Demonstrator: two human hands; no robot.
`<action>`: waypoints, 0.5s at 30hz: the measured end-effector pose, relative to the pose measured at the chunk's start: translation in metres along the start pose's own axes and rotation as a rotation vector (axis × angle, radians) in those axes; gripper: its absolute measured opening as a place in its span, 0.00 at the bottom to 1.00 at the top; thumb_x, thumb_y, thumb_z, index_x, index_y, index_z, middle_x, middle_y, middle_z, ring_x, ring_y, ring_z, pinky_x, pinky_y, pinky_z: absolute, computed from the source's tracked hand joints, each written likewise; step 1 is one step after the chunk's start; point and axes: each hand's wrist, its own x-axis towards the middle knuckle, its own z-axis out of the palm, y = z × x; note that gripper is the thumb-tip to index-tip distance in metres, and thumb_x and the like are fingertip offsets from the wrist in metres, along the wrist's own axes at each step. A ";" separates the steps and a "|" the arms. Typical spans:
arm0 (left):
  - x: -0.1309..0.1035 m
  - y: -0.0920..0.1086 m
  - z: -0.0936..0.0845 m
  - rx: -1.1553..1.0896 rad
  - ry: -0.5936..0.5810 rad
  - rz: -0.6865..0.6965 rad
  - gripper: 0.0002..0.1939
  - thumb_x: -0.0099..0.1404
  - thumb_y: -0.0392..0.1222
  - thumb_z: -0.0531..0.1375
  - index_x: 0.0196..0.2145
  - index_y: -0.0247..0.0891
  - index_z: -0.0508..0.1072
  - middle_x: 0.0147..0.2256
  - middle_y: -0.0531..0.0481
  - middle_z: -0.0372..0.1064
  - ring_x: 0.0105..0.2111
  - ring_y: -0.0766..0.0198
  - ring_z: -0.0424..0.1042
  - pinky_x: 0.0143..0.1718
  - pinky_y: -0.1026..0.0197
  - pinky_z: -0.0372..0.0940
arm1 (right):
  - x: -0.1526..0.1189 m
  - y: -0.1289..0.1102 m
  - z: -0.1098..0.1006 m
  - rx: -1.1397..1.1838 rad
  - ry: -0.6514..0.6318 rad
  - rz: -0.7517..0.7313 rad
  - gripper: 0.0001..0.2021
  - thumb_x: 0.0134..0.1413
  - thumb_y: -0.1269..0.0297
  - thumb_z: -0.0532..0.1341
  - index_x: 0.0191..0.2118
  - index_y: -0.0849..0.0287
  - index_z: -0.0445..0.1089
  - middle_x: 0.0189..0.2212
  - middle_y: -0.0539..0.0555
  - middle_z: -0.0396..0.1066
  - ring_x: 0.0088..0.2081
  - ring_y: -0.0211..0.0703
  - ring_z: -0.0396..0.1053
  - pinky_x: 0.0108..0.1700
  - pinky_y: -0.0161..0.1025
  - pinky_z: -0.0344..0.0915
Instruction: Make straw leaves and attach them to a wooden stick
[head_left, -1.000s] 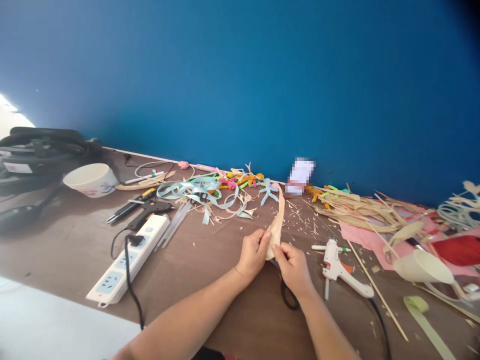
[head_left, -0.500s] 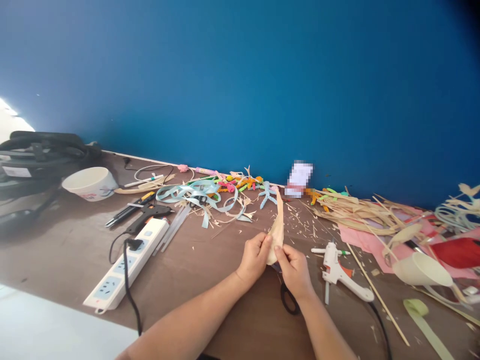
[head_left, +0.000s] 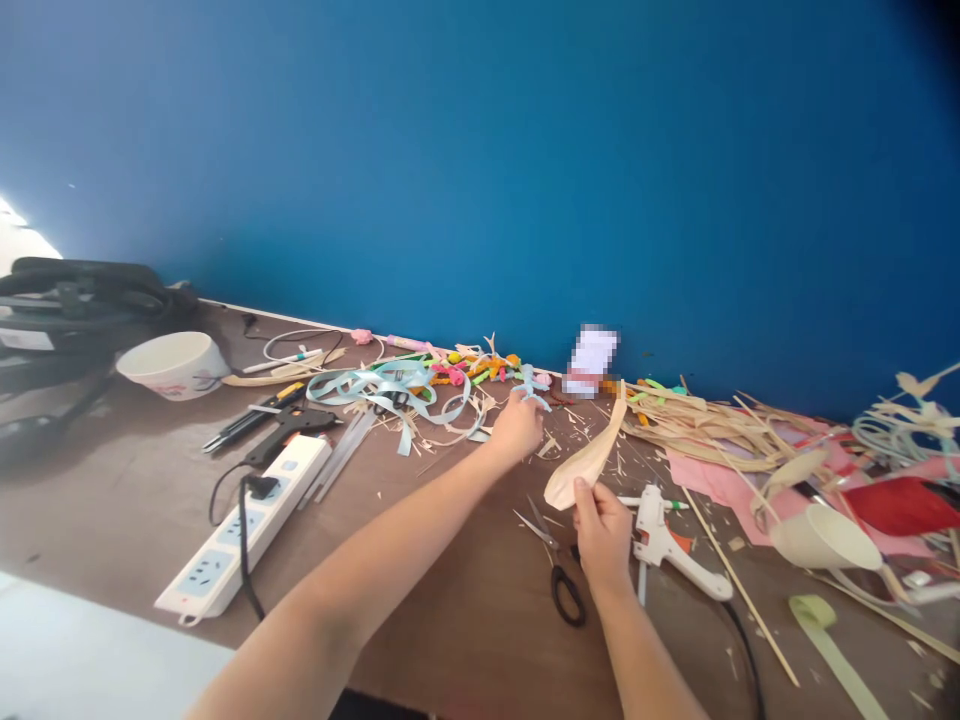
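My left hand [head_left: 517,428] is stretched to the back of the table, its fingers at a light blue fuzzy pipe-cleaner piece [head_left: 534,382]. Its fingertips are partly hidden, so I cannot tell whether they are closed on it. My right hand [head_left: 604,525] pinches a pale, dry husk-like leaf [head_left: 589,462] by its broad lower end, between thumb and fingers. The leaf's narrow tip points up and away from me. Scissors with black handles [head_left: 568,592] lie on the table left of my right hand, blades slightly apart.
A white glue gun [head_left: 664,545] lies to the right, a black one [head_left: 292,432] to the left beside a power strip [head_left: 251,530]. Light blue ribbon [head_left: 390,382] and colourful pipe cleaners line the back. Dry strips [head_left: 705,420] and a cream cup [head_left: 825,538] are at right.
My left hand has let go of the leaf and moved forward to the blue pipe-cleaner piece. My right hand has moved slightly right with the leaf, uncovering the scissors.
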 end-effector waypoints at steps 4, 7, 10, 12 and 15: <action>0.032 0.002 0.007 0.093 -0.091 -0.096 0.12 0.49 0.27 0.56 0.34 0.26 0.70 0.46 0.26 0.56 0.38 0.51 0.67 0.40 0.53 0.59 | 0.000 0.000 0.000 -0.055 -0.026 -0.022 0.18 0.52 0.56 0.52 0.17 0.58 0.49 0.13 0.44 0.47 0.18 0.32 0.46 0.19 0.32 0.46; 0.041 0.003 0.015 0.109 -0.085 -0.103 0.13 0.47 0.25 0.56 0.34 0.24 0.70 0.45 0.24 0.57 0.39 0.50 0.67 0.39 0.53 0.59 | 0.001 0.000 -0.001 -0.081 -0.037 -0.032 0.18 0.52 0.57 0.52 0.17 0.58 0.49 0.13 0.44 0.47 0.18 0.32 0.47 0.20 0.32 0.46; 0.040 0.004 0.015 0.079 -0.048 -0.047 0.12 0.49 0.25 0.55 0.34 0.26 0.70 0.44 0.28 0.59 0.38 0.53 0.67 0.40 0.56 0.59 | 0.001 0.002 -0.001 -0.086 -0.045 -0.035 0.18 0.52 0.57 0.52 0.17 0.58 0.49 0.13 0.44 0.46 0.18 0.32 0.46 0.20 0.32 0.46; 0.035 0.005 0.010 0.044 -0.012 0.028 0.11 0.52 0.27 0.52 0.35 0.30 0.69 0.44 0.34 0.60 0.38 0.58 0.67 0.41 0.58 0.59 | 0.001 0.003 -0.001 -0.076 -0.035 -0.026 0.18 0.52 0.57 0.52 0.17 0.58 0.48 0.13 0.43 0.46 0.18 0.32 0.46 0.20 0.32 0.46; 0.027 0.003 0.001 -0.249 0.033 0.150 0.10 0.55 0.30 0.51 0.35 0.35 0.68 0.38 0.44 0.65 0.33 0.65 0.67 0.37 0.62 0.60 | 0.001 0.003 -0.001 -0.063 -0.021 -0.017 0.18 0.52 0.57 0.52 0.17 0.57 0.48 0.13 0.43 0.46 0.18 0.32 0.46 0.20 0.32 0.45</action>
